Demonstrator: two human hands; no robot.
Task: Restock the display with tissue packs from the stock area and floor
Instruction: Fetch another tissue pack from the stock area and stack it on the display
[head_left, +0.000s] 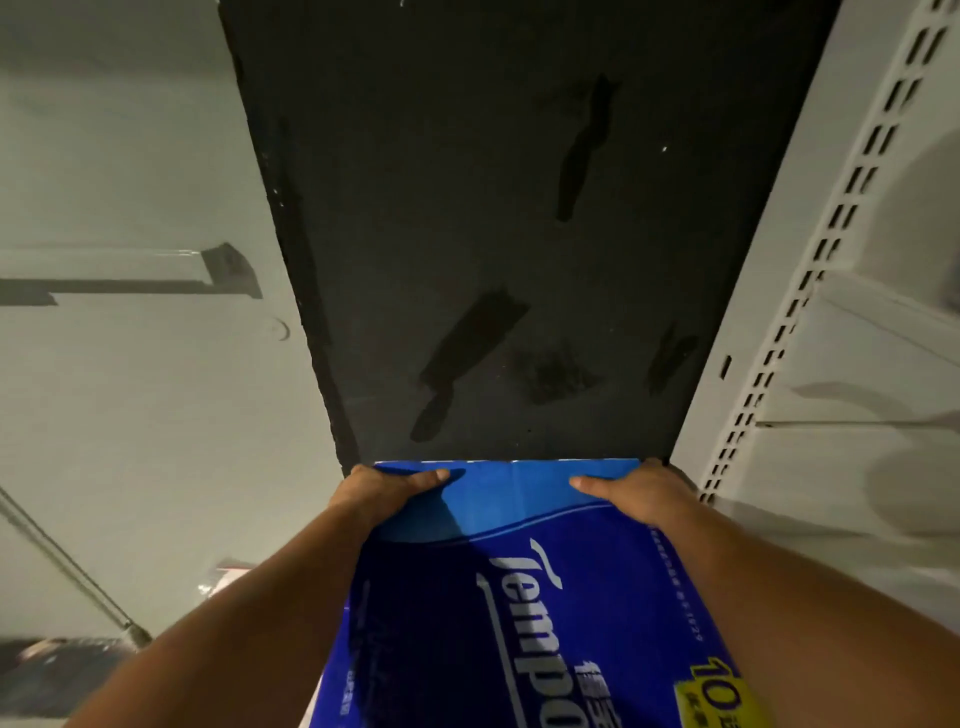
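While both your forearms reach forward and up from the bottom corners of the view, your left hand (384, 491) clasps the far left corner of the blue tissue box (519, 597), thumb laid flat across its upper face and the other fingers wrapped out of sight over the edge. Your right hand (636, 493) mirrors it on the far right corner, thumb pointing inward on the blue face, fingers curled round the side. You hold one box only, its white brand lettering running down the face toward you and a yellow label (719, 693) near the lower right corner. Its far edge sits right against the near edge of the dark panel (493, 234), and the box fills nearly the whole width there, so your knuckles have very little room on either side. That panel is one black surface with several darker streaks on it, widening away from you. Just beside your right hand rises one white slotted upright (810, 270) with twin rows of holes, and white shelf surfaces (883, 364) lie beyond it. To your left a pale wall (130, 364) stands near your left hand, with one bracket-like fitting (228, 265) higher up and a thin metal rod (67, 566) slanting lower down.
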